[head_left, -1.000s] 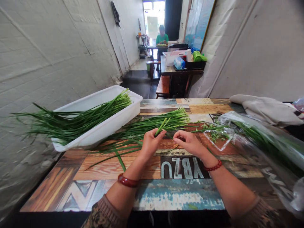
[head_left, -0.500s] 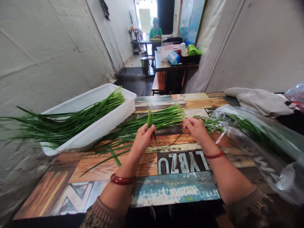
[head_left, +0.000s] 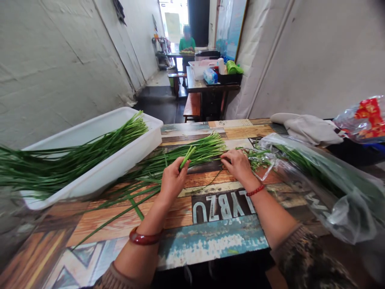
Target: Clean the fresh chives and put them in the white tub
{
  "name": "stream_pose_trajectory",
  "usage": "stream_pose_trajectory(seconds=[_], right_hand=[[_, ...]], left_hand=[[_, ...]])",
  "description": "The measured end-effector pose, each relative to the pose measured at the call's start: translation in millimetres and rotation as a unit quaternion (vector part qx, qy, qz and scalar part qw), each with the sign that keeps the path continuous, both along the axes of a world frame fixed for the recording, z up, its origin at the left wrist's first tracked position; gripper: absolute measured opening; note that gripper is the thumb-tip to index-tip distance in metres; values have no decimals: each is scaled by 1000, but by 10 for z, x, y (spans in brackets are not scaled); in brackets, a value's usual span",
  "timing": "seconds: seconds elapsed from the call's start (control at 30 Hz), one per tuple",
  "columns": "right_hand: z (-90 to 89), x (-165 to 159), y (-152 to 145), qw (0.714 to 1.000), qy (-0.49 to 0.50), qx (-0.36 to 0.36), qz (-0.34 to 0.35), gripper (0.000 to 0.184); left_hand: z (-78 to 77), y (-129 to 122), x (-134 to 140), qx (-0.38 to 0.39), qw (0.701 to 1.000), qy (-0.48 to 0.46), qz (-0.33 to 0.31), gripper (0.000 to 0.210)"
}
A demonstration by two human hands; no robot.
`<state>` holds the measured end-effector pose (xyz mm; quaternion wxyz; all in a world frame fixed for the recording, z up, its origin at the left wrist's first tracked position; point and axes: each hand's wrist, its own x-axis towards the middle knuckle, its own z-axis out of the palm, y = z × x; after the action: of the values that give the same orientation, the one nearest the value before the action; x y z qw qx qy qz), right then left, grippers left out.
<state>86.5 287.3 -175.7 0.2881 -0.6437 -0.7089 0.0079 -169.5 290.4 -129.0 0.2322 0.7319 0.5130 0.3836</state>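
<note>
My left hand point(head_left: 175, 176) is closed around a small bunch of garlic chives point(head_left: 189, 155), whose pale cut ends stick up past the thumb. Beyond it a larger pile of garlic chives point(head_left: 207, 145) lies on the patterned tabletop point(head_left: 168, 233), with its whitish ends toward the right. At those ends is my right hand point(head_left: 237, 163), its thumb and fingertips pinched together; what they grip, if anything, cannot be made out. Beside that hand is a small heap of trimmed bits point(head_left: 258, 156). Loose leaves point(head_left: 120, 214) trail beneath my left forearm.
On the left stands a white plastic tub point(head_left: 132, 154) with many chives. A clear plastic bag point(head_left: 327, 172) of chives lies at right, near a light cloth point(head_left: 309, 127) and a red-printed package point(head_left: 367, 118). Farther back, a person point(head_left: 187, 43) in green sits at another table.
The view has swung slightly right, so the scene sits further left. The chives in my left hand now tilt to the right. My right hand has turned palm-down, lower over the pile's ends.
</note>
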Motion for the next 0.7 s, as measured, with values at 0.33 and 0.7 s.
stream_pose_trajectory(seconds=[0.33, 0.7], right_hand=[[126, -195, -13, 879, 444, -69, 163, 20], [268, -347, -134, 813, 540, -112, 186, 14]], left_hand=[[54, -48, 41, 73, 995, -56, -33, 26], [-16, -77, 117, -33, 993, 28, -109, 26]])
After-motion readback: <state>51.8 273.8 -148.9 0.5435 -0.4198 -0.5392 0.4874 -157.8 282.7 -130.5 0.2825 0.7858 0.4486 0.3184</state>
